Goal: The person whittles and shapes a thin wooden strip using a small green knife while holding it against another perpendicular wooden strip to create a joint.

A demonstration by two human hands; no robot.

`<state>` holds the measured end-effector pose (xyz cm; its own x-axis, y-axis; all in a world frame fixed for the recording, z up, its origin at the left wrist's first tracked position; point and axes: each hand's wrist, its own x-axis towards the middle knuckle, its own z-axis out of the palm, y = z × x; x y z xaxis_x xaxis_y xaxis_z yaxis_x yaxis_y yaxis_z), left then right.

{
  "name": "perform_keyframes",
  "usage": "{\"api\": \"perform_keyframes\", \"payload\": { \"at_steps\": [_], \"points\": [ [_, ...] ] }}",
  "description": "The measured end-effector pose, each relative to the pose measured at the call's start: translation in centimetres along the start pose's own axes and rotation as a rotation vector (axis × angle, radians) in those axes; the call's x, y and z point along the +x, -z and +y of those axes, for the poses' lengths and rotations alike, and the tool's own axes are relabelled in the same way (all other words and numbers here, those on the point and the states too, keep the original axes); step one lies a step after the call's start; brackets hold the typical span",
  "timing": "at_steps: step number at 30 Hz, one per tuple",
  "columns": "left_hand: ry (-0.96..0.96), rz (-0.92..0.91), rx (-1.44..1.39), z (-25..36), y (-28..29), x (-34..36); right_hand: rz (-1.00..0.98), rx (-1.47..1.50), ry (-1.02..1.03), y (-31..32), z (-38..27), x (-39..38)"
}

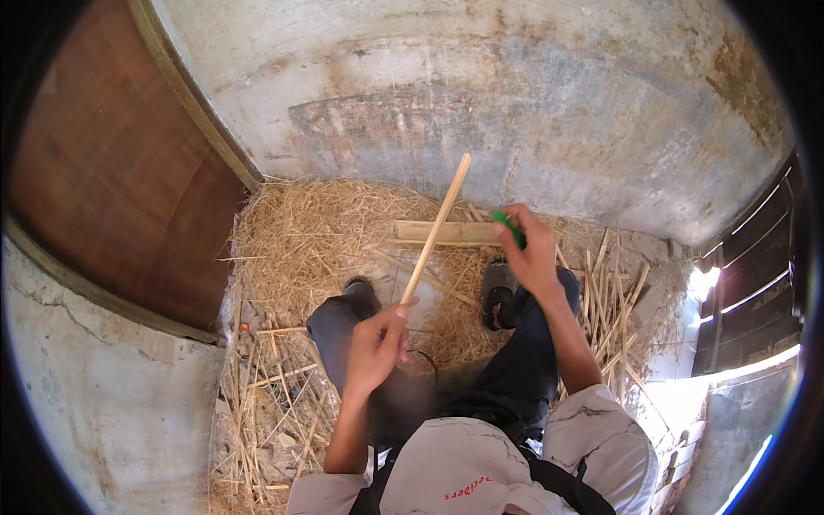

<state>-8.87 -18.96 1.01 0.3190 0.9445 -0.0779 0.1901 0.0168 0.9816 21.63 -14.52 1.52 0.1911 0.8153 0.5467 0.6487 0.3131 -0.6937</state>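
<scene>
Left hand [375, 348] fingers pinching near end of long straight pale-yellow wooden stick [437, 227], stick slanting away over dry golden straw [300, 219], right hand [534, 249] fingers curled round small green object [508, 228], perhaps a handle, flat pale bamboo strip [472, 233] below.

Stick [439, 225] in left hand [376, 343]; shavings [300, 215] before wall [515, 112]; strips [637, 290] right.
</scene>
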Motion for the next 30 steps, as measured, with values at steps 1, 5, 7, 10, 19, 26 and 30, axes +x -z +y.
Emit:
{"api": "perform_keyframes", "payload": {
  "at_steps": [1, 5, 7, 10, 19, 26, 30],
  "points": [
    [0.000, -0.002, -0.009, 0.2, 0.0, 0.0, -0.043, 0.022, 0.029, -0.7, -0.7, -0.7],
    [-0.063, -0.038, -0.011, 0.7, -0.2, 0.8, -0.067, 0.103, 0.272, -2.2, -2.2, -2.6],
    [-0.115, -0.027, 0.008, 0.5, -0.4, 1.1, -0.089, 0.093, 0.285, -2.8, -3.1, -3.1],
    [-0.100, -0.018, -0.011, 1.2, -0.7, 1.2, -0.106, 0.069, 0.335, -3.3, -3.6, -3.5],
    [-0.189, -0.067, 0.017, 2.7, -0.9, 1.5, -0.120, 0.069, 0.420, -4.7, -3.9, -4.5],
    [-0.224, -0.038, -0.008, 2.8, -1.7, 1.6, -0.176, 0.072, 0.431, -5.1, -4.4, -5.2],
    [-0.242, 0.018, 0.097, 3.0, -1.6, 1.3, -0.126, 0.078, 0.373, -4.9, -5.1, -4.9]
  ]
}}
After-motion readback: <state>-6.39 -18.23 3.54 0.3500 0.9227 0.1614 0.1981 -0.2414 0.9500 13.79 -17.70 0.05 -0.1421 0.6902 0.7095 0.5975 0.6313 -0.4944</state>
